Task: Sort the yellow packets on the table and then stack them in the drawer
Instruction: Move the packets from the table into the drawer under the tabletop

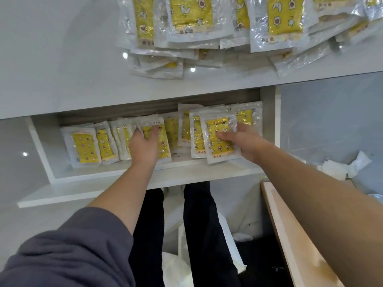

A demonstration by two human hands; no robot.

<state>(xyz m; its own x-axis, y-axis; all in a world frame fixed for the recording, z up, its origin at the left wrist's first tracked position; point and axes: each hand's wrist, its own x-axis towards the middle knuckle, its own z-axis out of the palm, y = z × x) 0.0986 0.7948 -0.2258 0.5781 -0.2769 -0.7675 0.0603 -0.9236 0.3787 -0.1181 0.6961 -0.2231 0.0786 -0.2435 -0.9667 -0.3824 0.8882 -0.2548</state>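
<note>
Inside the drawer (pixel 145 179), right half: the right hand (pixel 248 141) pinches the front packet (pixel 219 146), thumb across its yellow face and fingers behind. The packet stands tilted against a loose group of packets at its back.
Drawer, middle: the left hand (pixel 143 146) lies on the leaning row (pixel 103 146) of packets, fingertips over one packet's upper part. Whether it presses or grips cannot be told.
Drawer, left half: packets overlap like tipped tiles, printed faces toward the camera.
Above the drawer: the table (pixel 62 59) carries the loose pile (pixel 190 21) of yellow packets, jumbled and numerous.
Right of the drawer: crumpled white paper (pixel 342 168), no part of the task.
Step in hand (judged): seating the held packet into the stack while the other hand braces the row.
Good practice: use the left hand as a bookend. Lower the packet bottom edge first to the drawer floor, square it to its neighbours with the print facing the same way, and let go only once it leans on the group.
Risk (judged): the film wrappers look slick, so a sideways push may topple the row.
Progress (judged): drawer partly filled, with much left on the table.
</note>
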